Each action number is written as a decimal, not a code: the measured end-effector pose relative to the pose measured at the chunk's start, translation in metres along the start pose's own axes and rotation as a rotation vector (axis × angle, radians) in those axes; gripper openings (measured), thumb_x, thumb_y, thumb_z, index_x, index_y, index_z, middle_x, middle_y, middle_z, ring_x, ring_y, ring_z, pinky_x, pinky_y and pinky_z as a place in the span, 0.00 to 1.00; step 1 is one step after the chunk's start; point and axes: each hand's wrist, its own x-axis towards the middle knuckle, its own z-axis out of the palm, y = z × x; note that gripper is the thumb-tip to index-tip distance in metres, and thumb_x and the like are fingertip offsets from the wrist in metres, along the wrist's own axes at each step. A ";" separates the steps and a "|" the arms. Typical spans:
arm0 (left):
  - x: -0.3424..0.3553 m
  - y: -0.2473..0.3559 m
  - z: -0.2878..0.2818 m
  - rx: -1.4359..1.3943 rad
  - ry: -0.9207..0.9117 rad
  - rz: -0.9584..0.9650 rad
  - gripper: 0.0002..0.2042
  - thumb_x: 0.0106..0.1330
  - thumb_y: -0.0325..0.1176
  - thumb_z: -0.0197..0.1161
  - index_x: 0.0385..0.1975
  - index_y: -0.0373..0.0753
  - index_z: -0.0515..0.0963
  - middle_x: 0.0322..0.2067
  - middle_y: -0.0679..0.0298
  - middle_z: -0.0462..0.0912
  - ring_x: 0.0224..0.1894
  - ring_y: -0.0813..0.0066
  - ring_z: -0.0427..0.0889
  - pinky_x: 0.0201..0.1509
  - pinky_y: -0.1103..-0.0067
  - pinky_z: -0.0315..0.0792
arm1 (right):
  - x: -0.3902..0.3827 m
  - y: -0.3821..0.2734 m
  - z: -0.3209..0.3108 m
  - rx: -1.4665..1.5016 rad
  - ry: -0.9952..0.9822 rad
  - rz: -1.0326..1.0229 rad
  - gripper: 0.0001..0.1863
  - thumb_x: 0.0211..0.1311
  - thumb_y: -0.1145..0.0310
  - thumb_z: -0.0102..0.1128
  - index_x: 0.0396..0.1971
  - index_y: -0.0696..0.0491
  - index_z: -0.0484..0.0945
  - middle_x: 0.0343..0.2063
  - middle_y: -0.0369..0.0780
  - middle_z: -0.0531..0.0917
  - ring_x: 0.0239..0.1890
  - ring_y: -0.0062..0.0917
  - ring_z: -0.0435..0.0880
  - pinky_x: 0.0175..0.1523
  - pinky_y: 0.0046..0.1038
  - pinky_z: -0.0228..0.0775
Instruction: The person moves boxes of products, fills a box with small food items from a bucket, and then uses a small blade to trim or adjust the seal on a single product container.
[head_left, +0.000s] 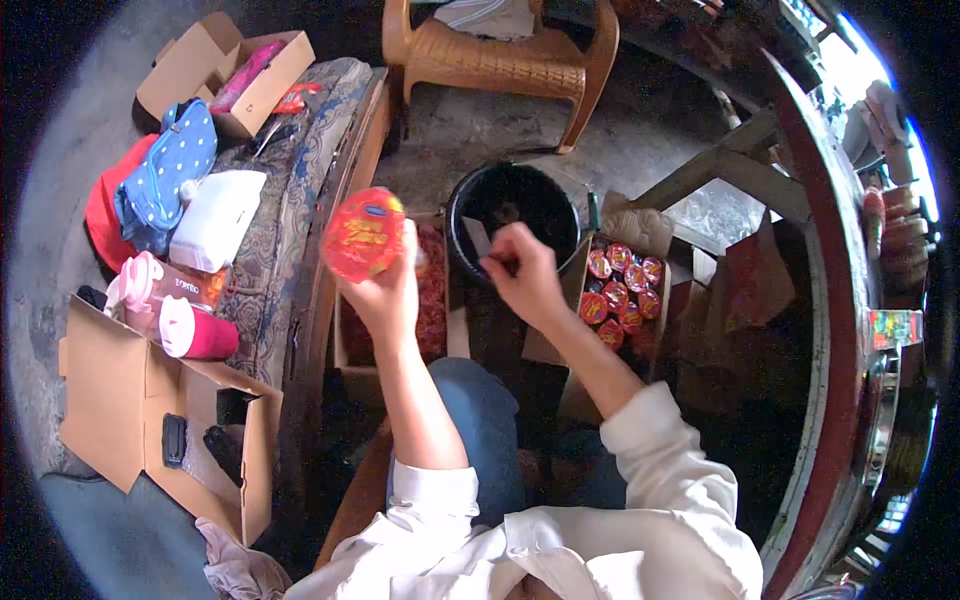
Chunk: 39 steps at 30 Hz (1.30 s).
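Observation:
My left hand (385,285) is closed round a plastic cup with a shiny red lid (364,235) with yellow lettering, raised above an open carton (350,352) of red goods. To its right, my right hand (525,270) is pinched over the near rim of a black bucket (512,178). A thin pale strip (477,237) sticks out from its fingertips; whether it is paper or plastic I cannot tell. The bucket's dark inside hides most of what it holds. Right of the bucket, several red-lidded cups (620,290) stand in rows in a second carton.
On the left, a patterned bench seat (275,225) carries a blue dotted bag (175,175), a white package (218,222) and a magenta tumbler (200,328). An open cardboard box (110,390) lies nearer. A brown plastic chair (500,68) stands beyond the bucket; a wooden frame (840,300) rises at right.

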 end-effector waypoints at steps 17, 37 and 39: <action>-0.095 0.056 0.085 -0.309 -0.609 -0.146 0.31 0.37 0.26 0.68 0.43 0.35 0.59 0.38 0.63 0.70 0.42 0.75 0.70 0.49 0.79 0.63 | -0.040 -0.065 -0.122 -0.225 0.522 -0.217 0.08 0.37 0.84 0.59 0.21 0.57 0.76 0.19 0.39 0.77 0.21 0.23 0.76 0.26 0.20 0.66; -0.093 0.048 0.081 -0.221 -0.703 -0.030 0.32 0.36 0.27 0.69 0.44 0.35 0.59 0.38 0.62 0.71 0.42 0.74 0.71 0.50 0.78 0.63 | -0.046 -0.055 -0.131 -0.508 0.377 -0.414 0.11 0.35 0.82 0.58 0.24 0.54 0.75 0.19 0.38 0.75 0.19 0.27 0.72 0.25 0.25 0.66; -0.094 0.047 0.081 -0.229 -0.708 -0.061 0.33 0.36 0.27 0.69 0.44 0.35 0.59 0.39 0.62 0.71 0.43 0.73 0.71 0.50 0.78 0.63 | -0.046 -0.058 -0.131 -0.541 0.373 -0.414 0.10 0.35 0.82 0.58 0.24 0.54 0.75 0.19 0.37 0.75 0.19 0.27 0.72 0.25 0.25 0.66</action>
